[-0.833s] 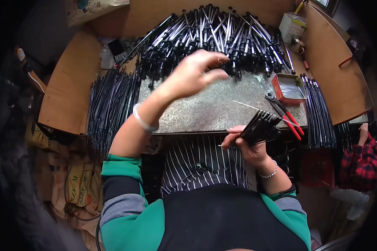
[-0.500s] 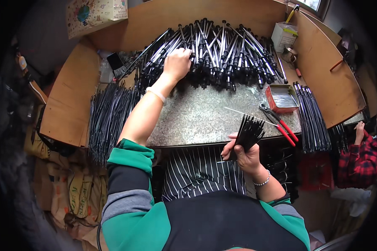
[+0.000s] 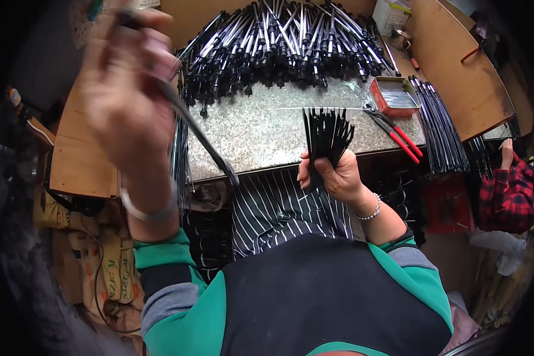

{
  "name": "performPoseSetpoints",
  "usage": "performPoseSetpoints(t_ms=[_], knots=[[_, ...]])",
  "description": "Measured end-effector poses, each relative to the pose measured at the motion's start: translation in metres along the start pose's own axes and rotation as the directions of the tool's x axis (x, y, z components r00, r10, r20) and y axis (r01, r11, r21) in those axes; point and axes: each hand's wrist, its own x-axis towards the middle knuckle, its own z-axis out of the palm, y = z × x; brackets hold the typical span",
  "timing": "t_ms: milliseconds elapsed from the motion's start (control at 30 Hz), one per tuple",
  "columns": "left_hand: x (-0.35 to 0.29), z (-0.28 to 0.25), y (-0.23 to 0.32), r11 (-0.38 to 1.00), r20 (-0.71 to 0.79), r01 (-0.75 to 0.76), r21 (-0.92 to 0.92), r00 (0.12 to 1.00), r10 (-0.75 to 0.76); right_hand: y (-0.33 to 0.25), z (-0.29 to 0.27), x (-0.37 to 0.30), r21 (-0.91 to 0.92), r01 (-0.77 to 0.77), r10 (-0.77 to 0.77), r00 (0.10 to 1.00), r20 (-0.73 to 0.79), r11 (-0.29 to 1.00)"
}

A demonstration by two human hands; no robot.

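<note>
- Grey speckled tabletop [image 3: 237, 136] is spanning the view's middle.
- Black-and-silver rods [image 3: 291, 50] are lying heaped across its far side.
- A dark rod [image 3: 194, 121] is slanting down toward the near edge, the blurred left hand [image 3: 123, 95] gripping its upper part.
- A bundle of black strips [image 3: 326, 136] is fanning upward from the right hand [image 3: 338, 178], whose fingers are clasping its lower end.
- Red-handled pliers [image 3: 407, 141] are resting right of the bundle.
- A red tin [image 3: 400, 111] is standing just beyond them.
- A thin white stick [image 3: 288, 109] is running level near the bundle's top.
</note>
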Motion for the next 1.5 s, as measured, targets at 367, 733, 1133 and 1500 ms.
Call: performPoseSetpoints(t_ms=[367, 733, 1133, 1500], knots=[[-0.099, 0.019, -0.056, 0.799, -0.072, 0.330, -0.503, 0.905, -0.419, 0.000, 0.040, 0.003, -0.047, -0.064, 0.064, 0.998, 0.019, 0.997], [-0.105, 0.030, -0.065, 0.812, -0.059, 0.343, -0.473, 0.907, -0.418, -0.003, 0.059, 0.010, -0.035, -0.046, 0.042, 0.992, -0.115, 0.998], [-0.122, 0.057, -0.074, 0.908, -0.338, 0.223, -0.354, 0.875, -0.347, 0.003, 0.061, 0.003, -0.068, -0.047, 0.034, 0.982, -0.187, 0.997], [-0.130, 0.076, -0.080, 0.932, -0.379, 0.214, -0.292, 0.869, -0.318, 0.021, 0.048, 0.003, -0.555, 0.258, -0.399, 0.905, -0.148, 0.791]])
